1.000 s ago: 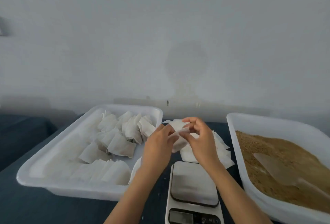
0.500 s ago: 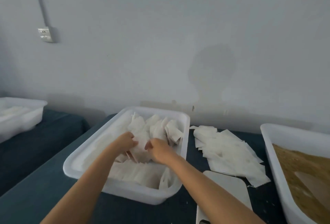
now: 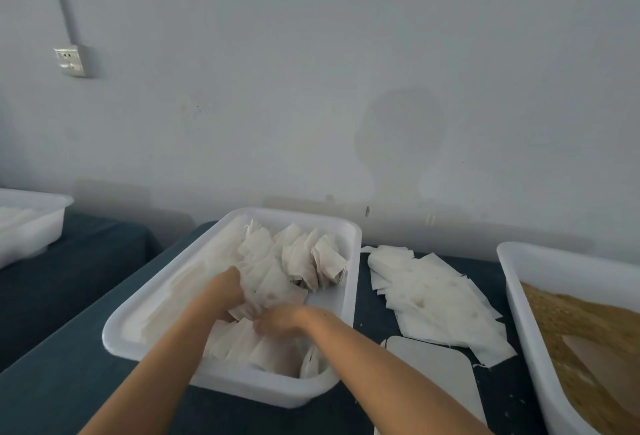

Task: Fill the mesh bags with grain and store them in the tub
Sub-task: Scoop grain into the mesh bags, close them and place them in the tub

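Observation:
A white tub [image 3: 349, 296] sits in the middle of the dark table and holds several filled white mesh bags [image 3: 304, 258]. Both my hands are inside it. My left hand [image 3: 225, 290] and my right hand [image 3: 280, 320] grip one filled bag [image 3: 273, 290] between them, low among the others. A pile of empty flat mesh bags [image 3: 433, 299] lies on the table right of the tub. At the right edge stands a second white tub [image 3: 512, 282] of brown grain [image 3: 571, 323] with a scoop [image 3: 602, 358] lying in it.
A white kitchen scale [image 3: 436, 375] sits near the front, between the two tubs. Another white tub [image 3: 31, 226] stands far left on a separate dark surface. A grey wall with a socket [image 3: 69, 60] runs behind the table.
My hands carried the bag from above the scale to the left and down into the middle tub. The view swung left with them.

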Motion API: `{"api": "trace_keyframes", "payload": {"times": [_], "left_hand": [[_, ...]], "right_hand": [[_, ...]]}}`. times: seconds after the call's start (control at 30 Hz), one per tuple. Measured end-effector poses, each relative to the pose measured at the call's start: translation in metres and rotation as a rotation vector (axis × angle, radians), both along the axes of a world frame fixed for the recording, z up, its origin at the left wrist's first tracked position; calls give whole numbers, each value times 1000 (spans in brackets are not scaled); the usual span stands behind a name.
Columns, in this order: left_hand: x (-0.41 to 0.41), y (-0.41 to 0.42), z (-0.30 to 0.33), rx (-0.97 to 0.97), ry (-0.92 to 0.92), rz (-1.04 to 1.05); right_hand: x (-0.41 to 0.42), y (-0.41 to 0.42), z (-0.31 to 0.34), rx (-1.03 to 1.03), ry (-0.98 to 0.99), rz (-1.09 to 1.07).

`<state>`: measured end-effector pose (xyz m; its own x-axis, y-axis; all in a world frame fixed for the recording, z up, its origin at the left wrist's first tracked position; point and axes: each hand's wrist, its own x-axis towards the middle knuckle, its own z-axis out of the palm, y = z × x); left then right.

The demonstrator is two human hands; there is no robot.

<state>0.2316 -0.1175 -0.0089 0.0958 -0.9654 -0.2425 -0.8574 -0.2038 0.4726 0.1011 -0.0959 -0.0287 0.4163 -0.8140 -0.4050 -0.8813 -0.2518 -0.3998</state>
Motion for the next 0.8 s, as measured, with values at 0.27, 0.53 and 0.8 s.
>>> {"api": "trace_keyframes", "payload": {"times": [0.27,0.53,0.8], "left_hand": [[-34,1,23,-387,-241,-62],[-105,11,29,-417,-218,-265],[-120,18,9,-451,-168,-308]], "right_hand": [[-39,14,47,-280,-366,-83],[-154,0,54,-606,-430,-579],[-218,14,-17,-326,318,-723]]}}
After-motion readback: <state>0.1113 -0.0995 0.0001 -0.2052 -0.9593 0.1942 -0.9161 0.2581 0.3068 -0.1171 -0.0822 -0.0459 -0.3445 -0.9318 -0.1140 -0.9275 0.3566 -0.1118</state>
